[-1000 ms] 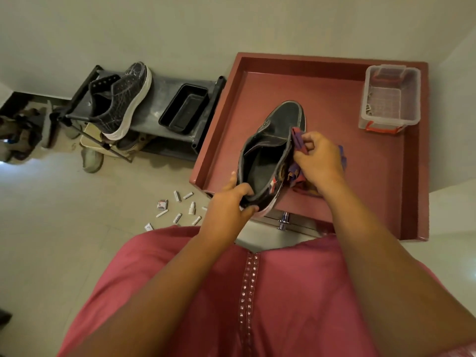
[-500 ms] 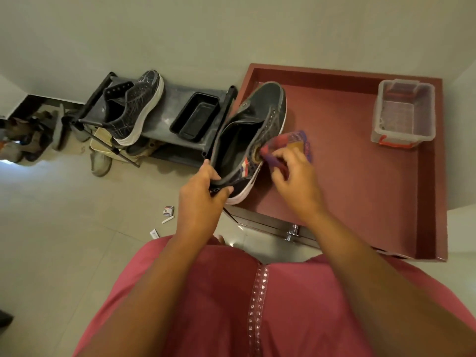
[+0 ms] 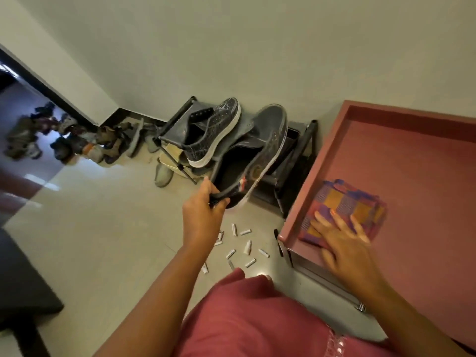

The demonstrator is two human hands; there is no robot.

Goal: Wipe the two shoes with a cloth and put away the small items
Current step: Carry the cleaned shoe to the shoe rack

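My left hand [image 3: 203, 204] grips the heel rim of a dark grey shoe [image 3: 260, 150] and holds it in the air over the black shoe rack [image 3: 304, 145]. A second dark shoe with a white sole [image 3: 216, 135] lies on top of the rack. On the near left corner of the red-brown tabletop [image 3: 412, 163] lies the purple and orange checked cloth [image 3: 345, 202]. My right hand [image 3: 342, 243] rests on the cloth with its fingers spread flat. Several small white items [image 3: 244, 246] are scattered on the floor below the shoe.
A pale floor [image 3: 103, 215] spreads to the left. Several other shoes [image 3: 64, 140] are piled by the wall at far left. A dark piece of furniture [image 3: 23, 292] stands at the lower left. The tabletop has a raised rim [image 3: 309, 171].
My left hand has carried the grey shoe left, off the tabletop and over the rack. My right hand has laid the cloth down on the table corner. The view has swung left.
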